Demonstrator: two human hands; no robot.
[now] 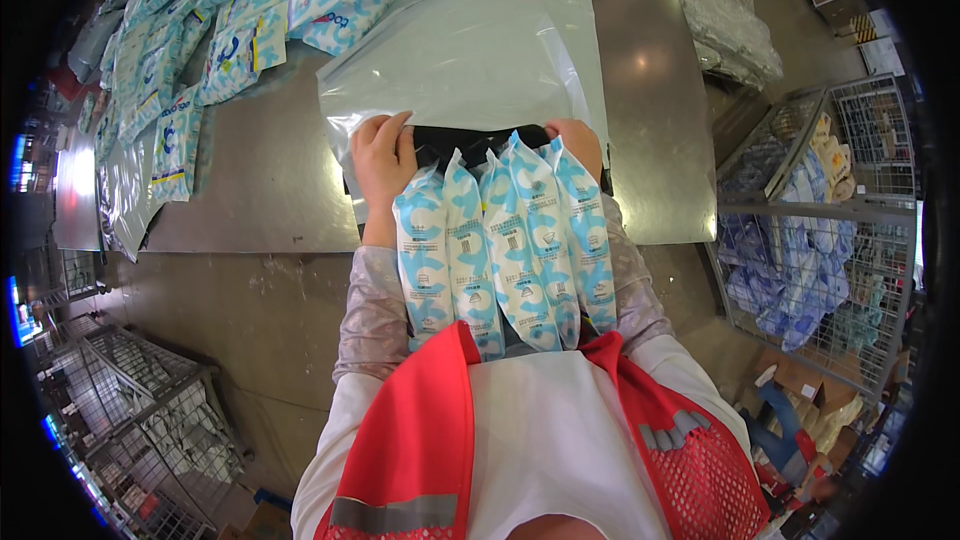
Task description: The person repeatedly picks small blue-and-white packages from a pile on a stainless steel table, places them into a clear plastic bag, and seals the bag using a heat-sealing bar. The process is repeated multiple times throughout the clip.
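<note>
A large pale grey plastic mailing bag (470, 50) lies on the metal table, its black-lined mouth toward me. My left hand (383, 158) is closed on the left corner of that mouth, thumb and fingers pinching the edge. At the right corner my right hand (580, 145) is closed on the edge too, its fingertips partly hidden. Between my forearms, a row of several blue-and-white soft packets (527, 240) stands on edge side by side. Their far ends reach the bag's mouth, and their near ends come up to my chest.
Many similar packets (240, 50) are heaped at the table's (270, 195) far left. Clear plastic wrap (725, 20) lies beyond the table's right side. A wire cage cart (815, 230) with blue packages stands at right, another cage (150, 390) at lower left. Another person (785, 435) is at lower right.
</note>
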